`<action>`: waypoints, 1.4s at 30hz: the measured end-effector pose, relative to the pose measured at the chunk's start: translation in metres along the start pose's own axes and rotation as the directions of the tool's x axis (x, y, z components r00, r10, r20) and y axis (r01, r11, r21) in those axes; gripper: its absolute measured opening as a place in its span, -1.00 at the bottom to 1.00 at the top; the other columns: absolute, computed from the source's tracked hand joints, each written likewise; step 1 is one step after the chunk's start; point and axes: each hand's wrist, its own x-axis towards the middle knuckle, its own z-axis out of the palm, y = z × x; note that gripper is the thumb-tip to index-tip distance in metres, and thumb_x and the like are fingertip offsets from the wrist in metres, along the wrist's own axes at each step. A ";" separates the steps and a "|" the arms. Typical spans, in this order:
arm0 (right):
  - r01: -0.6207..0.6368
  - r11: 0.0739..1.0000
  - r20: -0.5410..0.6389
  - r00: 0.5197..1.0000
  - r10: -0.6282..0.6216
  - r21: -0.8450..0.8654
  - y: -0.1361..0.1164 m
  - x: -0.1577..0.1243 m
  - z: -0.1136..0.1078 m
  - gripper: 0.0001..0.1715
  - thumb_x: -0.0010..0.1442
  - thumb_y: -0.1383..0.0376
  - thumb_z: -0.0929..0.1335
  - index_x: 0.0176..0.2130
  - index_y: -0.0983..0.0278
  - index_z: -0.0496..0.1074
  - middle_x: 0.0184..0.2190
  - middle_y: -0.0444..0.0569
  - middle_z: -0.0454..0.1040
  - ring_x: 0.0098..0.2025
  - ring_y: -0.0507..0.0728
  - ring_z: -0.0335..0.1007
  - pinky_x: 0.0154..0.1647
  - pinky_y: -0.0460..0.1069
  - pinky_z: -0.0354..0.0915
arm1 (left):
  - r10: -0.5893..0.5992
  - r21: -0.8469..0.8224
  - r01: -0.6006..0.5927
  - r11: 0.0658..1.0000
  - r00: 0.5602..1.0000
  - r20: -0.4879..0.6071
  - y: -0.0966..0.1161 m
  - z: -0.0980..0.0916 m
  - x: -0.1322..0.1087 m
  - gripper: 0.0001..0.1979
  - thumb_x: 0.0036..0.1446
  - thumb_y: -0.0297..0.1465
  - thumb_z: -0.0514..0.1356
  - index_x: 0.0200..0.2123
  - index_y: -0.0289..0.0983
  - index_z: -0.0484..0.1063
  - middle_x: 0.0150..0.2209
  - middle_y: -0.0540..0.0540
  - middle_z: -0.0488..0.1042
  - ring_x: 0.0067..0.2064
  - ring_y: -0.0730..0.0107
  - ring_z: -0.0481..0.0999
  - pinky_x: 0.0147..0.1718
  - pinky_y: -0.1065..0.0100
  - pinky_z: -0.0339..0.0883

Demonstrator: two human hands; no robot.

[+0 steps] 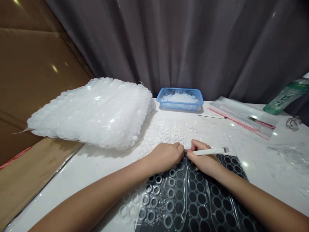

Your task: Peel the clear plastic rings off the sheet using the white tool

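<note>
My right hand (204, 162) grips a white-handled tool (207, 151), my left hand (166, 157) pinches the ringed black sheet (193, 193) at its edge. Working close together keeps it steady.

1. We lose the green-labelled plastic bottle (288, 95) past the right edge.
2. The black sheet of rings (190, 196) runs off the bottom edge.
3. The left hand (165, 157) and right hand (202, 161) hide where they meet.
4. We cannot identify the small wiry item (294, 123).
</note>
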 end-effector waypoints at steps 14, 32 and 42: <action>0.018 0.988 -0.039 0.999 -0.012 0.155 -0.003 0.012 -0.007 -0.74 0.02 0.18 0.28 -0.54 0.22 0.10 -0.67 -0.21 0.31 -0.73 -0.03 0.17 -0.76 -0.15 0.11 | -0.095 -0.166 0.064 0.984 0.978 -0.187 -0.017 -0.003 0.014 -0.82 0.20 -0.32 -0.06 -0.38 -0.27 0.22 -0.43 -0.05 0.35 -0.39 0.38 0.34 -0.44 0.37 0.14; 0.072 0.992 -0.083 0.993 -0.081 -0.103 0.002 0.012 -0.004 -0.77 0.03 0.20 0.24 -0.55 0.24 0.13 -0.67 -0.19 0.26 -0.66 -0.03 0.16 -0.65 -0.14 0.06 | -0.241 -0.357 0.156 0.921 0.948 -0.208 -0.022 0.000 0.016 -0.70 0.23 -0.30 -0.16 -0.38 -0.31 0.26 -0.46 -0.05 0.34 -0.42 0.41 0.34 -0.43 0.39 0.19; 0.125 0.989 -0.086 0.989 -0.119 0.077 0.001 0.033 -0.009 -0.76 0.03 0.19 0.25 -0.54 0.22 0.10 -0.69 -0.20 0.30 -0.68 0.00 0.21 -0.70 -0.13 0.11 | -0.234 -0.348 0.126 0.929 0.929 -0.288 -0.026 -0.002 0.020 -0.67 0.18 -0.19 -0.02 -0.50 -0.29 0.25 -0.57 0.03 0.27 -0.48 0.45 0.28 -0.48 0.43 0.07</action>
